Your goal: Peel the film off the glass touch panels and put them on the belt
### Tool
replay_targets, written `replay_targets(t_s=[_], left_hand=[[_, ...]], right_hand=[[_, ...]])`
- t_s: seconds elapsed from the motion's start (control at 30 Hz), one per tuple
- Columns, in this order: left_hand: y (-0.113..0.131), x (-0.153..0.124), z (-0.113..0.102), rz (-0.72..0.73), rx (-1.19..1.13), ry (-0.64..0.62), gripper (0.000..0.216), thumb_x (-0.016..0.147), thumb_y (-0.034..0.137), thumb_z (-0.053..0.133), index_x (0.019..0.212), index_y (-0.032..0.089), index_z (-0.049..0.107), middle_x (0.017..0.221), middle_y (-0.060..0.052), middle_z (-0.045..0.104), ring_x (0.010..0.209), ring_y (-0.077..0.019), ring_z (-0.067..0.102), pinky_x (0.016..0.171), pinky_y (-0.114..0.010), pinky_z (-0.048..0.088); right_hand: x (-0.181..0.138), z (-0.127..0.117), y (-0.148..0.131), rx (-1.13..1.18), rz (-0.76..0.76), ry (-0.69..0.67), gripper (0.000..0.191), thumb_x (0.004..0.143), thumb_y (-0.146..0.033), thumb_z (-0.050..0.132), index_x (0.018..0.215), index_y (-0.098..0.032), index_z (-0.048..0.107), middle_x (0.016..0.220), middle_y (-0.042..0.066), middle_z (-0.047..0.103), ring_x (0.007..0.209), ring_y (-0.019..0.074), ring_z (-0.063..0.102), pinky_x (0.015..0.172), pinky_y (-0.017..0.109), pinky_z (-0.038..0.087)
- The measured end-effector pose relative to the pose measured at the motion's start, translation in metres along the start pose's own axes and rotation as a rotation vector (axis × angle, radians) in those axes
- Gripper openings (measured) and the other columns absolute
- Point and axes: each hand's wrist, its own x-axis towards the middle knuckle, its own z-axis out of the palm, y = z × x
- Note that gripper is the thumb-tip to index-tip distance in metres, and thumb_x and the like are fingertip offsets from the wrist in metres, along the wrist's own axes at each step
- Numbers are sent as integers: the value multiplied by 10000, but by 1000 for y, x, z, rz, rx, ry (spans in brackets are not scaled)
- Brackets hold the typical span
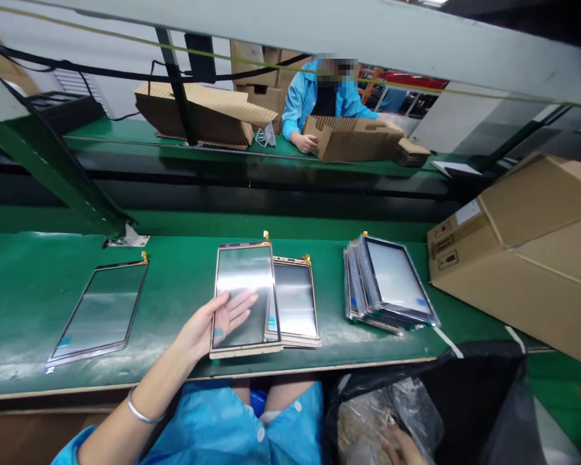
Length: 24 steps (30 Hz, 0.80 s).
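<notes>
My left hand (217, 320) lies flat, fingers spread, on a glass touch panel (246, 284) with a gold-coloured rim. That panel rests on top of another like it (296, 298) near the front edge of the green bench (184, 284). My right hand (401, 445) is low at the bottom, inside a black bag (489, 400) among crumpled clear film (392, 407); only part of it shows. A single panel (101, 310) lies to the left. A stack of several panels (392, 284) sits to the right.
A large cardboard box (527, 245) lies on its side at the right. Across a dark conveyor (271, 187), another person in a blue coat (314, 97) handles corrugated cardboard (353, 139). More cardboard (203, 113) lies at the back left. A green post (53, 168) slants on the left.
</notes>
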Motion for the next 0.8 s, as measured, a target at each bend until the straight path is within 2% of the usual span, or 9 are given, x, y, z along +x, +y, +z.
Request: replay_targets(t_s=[0.03, 0.1, 0.17, 0.27, 0.33, 0.6, 0.7, 0.8], left_hand=[[-4, -2, 3, 0, -10, -22, 532, 961, 175, 390, 1471, 226, 248, 1278, -136, 617, 1097, -194, 638, 889, -299, 512], [-11, -8, 11, 10, -11, -73, 541, 967, 214, 383, 1480, 261, 216, 1307, -118, 600, 1152, -210, 602, 932, -347, 485], [-19, -14, 18, 36, 3, -86, 547, 965, 244, 394, 1478, 292, 210, 1311, -98, 600, 1162, -229, 593, 943, -389, 477], [-28, -23, 24, 58, 25, -64, 540, 960, 264, 413, 1466, 320, 232, 1293, -79, 615, 1156, -247, 596, 921, -403, 490], [-32, -28, 25, 71, 34, -60, 522, 956, 279, 431, 1449, 329, 268, 1287, -74, 621, 1159, -260, 594, 909, -409, 499], [-39, -34, 27, 128, 72, -121, 387, 917, 314, 532, 1301, 303, 492, 1298, -74, 615, 1188, -303, 567, 919, -442, 500], [-47, -29, 40, 170, 116, -130, 365, 927, 326, 516, 1289, 287, 512, 1354, -85, 567, 1227, -308, 532, 941, -452, 484], [-66, -13, 58, 225, 189, -142, 382, 917, 329, 538, 1293, 267, 512, 1377, -92, 544, 1264, -303, 495, 967, -445, 464]], right_hand=[[2, 8, -7, 6, -18, 26, 435, 807, -638, 528, 655, -244, 633, 627, 52, 640, 534, 239, 614, 425, 347, 489], [10, 24, -36, 78, -69, 26, 270, 877, -460, 531, 821, -240, 678, 791, 66, 693, 685, 237, 660, 545, 334, 534], [23, 41, -76, 248, -85, -82, 171, 916, -292, 499, 922, -240, 662, 848, 47, 677, 727, 188, 647, 647, 299, 535], [39, 64, -125, 411, -117, -169, 123, 906, -205, 502, 919, -229, 621, 835, 24, 637, 720, 152, 613, 640, 250, 501], [42, 74, -139, 436, -98, -152, 81, 892, -190, 522, 866, -217, 594, 789, 9, 601, 675, 139, 578, 602, 236, 472], [40, 76, -134, 411, -99, -174, 137, 917, -161, 472, 804, -208, 533, 767, 1, 533, 690, 130, 520, 618, 233, 417], [42, 74, -127, 363, -72, -143, 153, 928, -168, 448, 792, -207, 507, 765, -4, 497, 685, 124, 490, 627, 231, 398], [39, 59, -114, 326, -14, -72, 140, 928, -197, 459, 798, -205, 511, 785, 0, 491, 705, 126, 483, 647, 236, 395]])
